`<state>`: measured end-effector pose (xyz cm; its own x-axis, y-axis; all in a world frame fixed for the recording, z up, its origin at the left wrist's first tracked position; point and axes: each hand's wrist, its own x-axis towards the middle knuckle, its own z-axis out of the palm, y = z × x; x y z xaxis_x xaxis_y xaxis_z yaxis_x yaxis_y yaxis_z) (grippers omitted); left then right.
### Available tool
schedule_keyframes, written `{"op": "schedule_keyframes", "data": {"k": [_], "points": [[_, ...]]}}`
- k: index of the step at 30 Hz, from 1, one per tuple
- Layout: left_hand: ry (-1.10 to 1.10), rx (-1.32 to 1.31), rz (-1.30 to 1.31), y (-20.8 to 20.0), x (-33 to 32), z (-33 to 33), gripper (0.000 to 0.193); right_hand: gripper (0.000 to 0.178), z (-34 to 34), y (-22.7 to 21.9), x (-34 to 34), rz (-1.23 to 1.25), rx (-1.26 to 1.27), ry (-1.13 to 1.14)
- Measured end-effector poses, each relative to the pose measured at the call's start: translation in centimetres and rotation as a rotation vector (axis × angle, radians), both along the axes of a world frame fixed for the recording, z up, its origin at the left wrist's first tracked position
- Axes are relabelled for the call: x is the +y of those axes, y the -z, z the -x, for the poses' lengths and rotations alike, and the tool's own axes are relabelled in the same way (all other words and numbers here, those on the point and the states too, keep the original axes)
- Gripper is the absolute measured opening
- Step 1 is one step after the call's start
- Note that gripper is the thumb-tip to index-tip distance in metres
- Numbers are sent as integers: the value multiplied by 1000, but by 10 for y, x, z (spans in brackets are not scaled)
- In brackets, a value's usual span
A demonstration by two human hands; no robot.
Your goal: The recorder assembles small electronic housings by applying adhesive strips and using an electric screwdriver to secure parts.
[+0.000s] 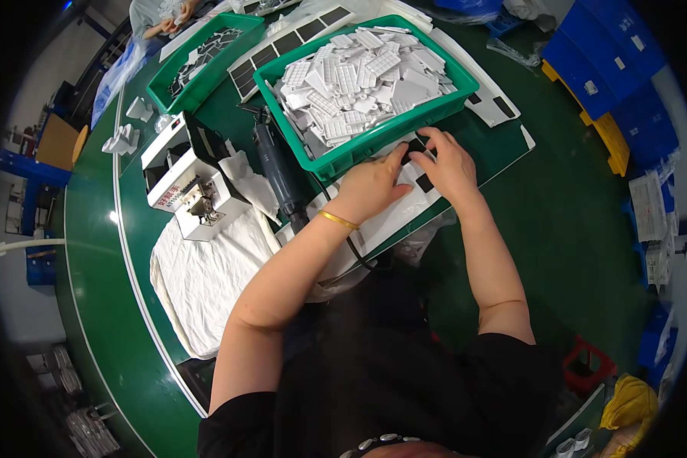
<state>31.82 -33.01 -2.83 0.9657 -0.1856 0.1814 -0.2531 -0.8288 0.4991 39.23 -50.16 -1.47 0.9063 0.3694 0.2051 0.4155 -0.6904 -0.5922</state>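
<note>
White strip (378, 229) — beneath left hand (368, 187) and right hand (452, 169)

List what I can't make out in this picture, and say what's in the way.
All in the head view:
Whether the left hand or right hand grips anything: their fingers cover the contact.
Part of the white strip: under the left hand.
Floor of the near green bin: buried under white parts.
The co-worker: cut off by the upper edge.
Dark pieces in the far green bin: too small to identify.
</note>
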Motion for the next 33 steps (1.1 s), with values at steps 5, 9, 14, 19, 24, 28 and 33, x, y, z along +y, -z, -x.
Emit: {"op": "schedule_keyframes", "data": {"k": [5,9,14,19,24,28,33], "points": [[55,-12,34,3,5,-8,80,28,-8,5,-11,106,-18,-54],[31,132,5,-5,5,-13,89,26,-13,7,-9,187,-17,-76],[30,186,34,0,8,-14,97,18,-16,-1,-9,129,83,-99],[50,40,89,7,9,-16,101,13,-16,10,-12,-125,20,-202],[-1,180,76,-15,6,-13,99,10,-11,2,-26,-404,56,-339],[-3,157,20,-8,5,-13,96,18,-5,-34,-22,-913,230,-338],[-36,144,-13,-15,-4,0,91,46,-40,-52,16,-781,78,-249]]}}
